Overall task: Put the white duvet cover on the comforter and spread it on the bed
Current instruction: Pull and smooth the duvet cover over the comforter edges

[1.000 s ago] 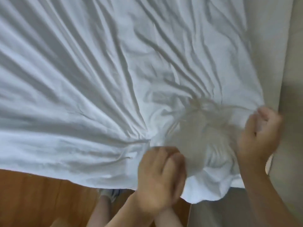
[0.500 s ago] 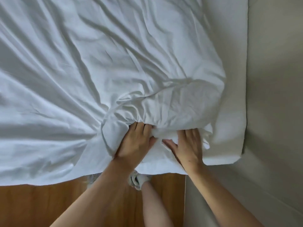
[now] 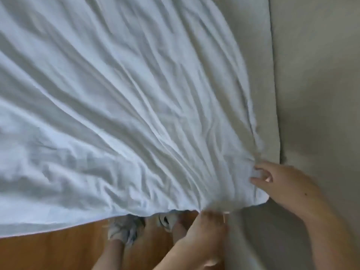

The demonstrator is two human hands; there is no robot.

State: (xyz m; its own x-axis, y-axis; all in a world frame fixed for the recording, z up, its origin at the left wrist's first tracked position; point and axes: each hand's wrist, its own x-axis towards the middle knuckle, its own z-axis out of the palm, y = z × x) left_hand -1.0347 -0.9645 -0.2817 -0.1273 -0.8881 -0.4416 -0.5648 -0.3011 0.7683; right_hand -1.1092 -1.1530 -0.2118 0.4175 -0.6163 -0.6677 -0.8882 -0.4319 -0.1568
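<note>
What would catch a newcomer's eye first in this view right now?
The white duvet cover fills most of the frame, its wrinkles fanning out from its near right corner. There the right hand pinches the corner by the beige wall, while the blurred left hand grips the hem just below. Beneath the hem show wooden floor and the person's feet.

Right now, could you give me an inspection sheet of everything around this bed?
Surface: bed with pale sheet, mostly covered.
Job's things: wrinkled white fabric duvet cover, creases running toward its near right corner; comforter not separately visible.
Clutter: nothing seen.
Hands: right hand pinches the cover's corner; left hand at the cover's near edge, blurred, grip unclear.
Cables: nothing seen.
Surroundings: orange-brown wooden floor, person's feet in light shoes, plain beige wall.
</note>
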